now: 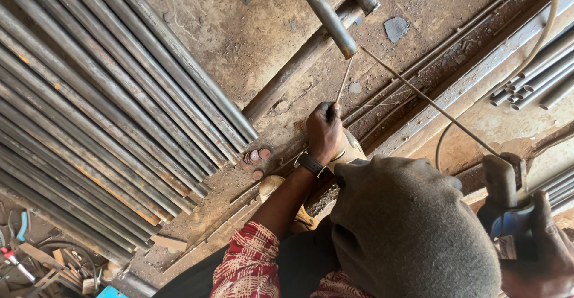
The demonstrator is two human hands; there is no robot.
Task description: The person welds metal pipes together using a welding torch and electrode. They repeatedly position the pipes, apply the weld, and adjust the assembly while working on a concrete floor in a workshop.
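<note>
My left hand (323, 133), with a dark watch on the wrist, is shut on a thin metal rod (342, 82) that reaches up to the end of a grey steel pipe (326, 14). At the lower right, my right hand (541, 256) grips a blue-handled electrode holder (501, 181). Its long thin electrode (430, 100) runs up and left, and its tip meets the same pipe end. A grey knit cap (412, 232) and a red patterned sleeve (248, 265) fill the lower middle.
Many long steel pipes (89, 100) lie stacked on the left. Shorter tubes (532, 85) lie at the right beside a pale cable (541, 35). A few small round discs (256, 156) sit on the dirt floor. Hand tools (24, 262) lie at the bottom left.
</note>
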